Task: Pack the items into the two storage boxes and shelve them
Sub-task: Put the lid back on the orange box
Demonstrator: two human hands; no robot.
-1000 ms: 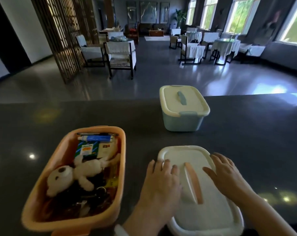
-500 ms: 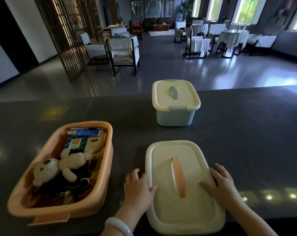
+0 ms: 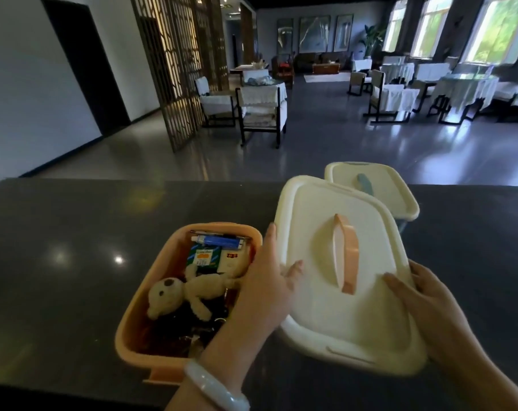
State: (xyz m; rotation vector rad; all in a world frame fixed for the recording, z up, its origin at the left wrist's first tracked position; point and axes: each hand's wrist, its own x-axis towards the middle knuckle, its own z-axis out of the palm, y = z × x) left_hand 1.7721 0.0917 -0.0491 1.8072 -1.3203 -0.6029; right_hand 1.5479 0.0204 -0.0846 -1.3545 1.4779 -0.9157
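Head view: two boxes on the counter, one open orange box holding one teddy, one closed green box; one cream lid. Left hand and right hand grip the lid's opposite edges, lid raised between them, just right of the orange box.

Cream lid with peach handle, orange box, beige teddy

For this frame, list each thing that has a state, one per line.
Orange box: open, packed, on the counter.
Cream lid: lifted, tilted, gripped at both sides.
Left hand: holds the lid's left edge.
Right hand: holds the lid's right edge.
Blue box: lid on, partly hidden behind the cream lid.
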